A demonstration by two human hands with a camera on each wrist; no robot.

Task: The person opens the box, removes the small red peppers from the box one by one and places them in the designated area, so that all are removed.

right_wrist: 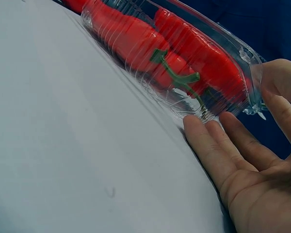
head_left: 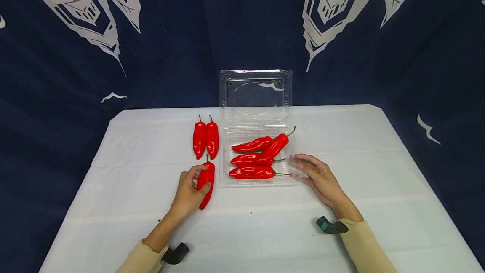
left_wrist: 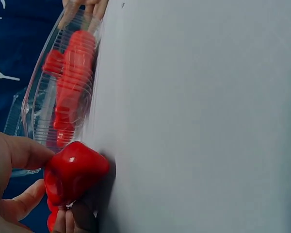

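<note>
In the head view my left hand [head_left: 189,193] pinches a red chili pepper [head_left: 206,180] between thumb and fingers, left of a clear plastic clamshell box [head_left: 227,182]. The same pepper [left_wrist: 75,172] shows end-on in the left wrist view, low against the white surface. Several red peppers [head_left: 253,172] with green stems lie inside the box, one slanting across others. My right hand [head_left: 318,178] touches the box's right side, its fingers fairly straight. The right wrist view has the right hand's fingers [right_wrist: 208,145] against the clear wall near the base, below a pepper stem [right_wrist: 177,75].
Two more red peppers [head_left: 199,140] lie side by side left of the box, stems pointing away. The box's lid [head_left: 255,115] stands raised at the back, by the white table's [head_left: 151,138] far edge. A dark blue patterned cloth [head_left: 212,45] hangs behind.
</note>
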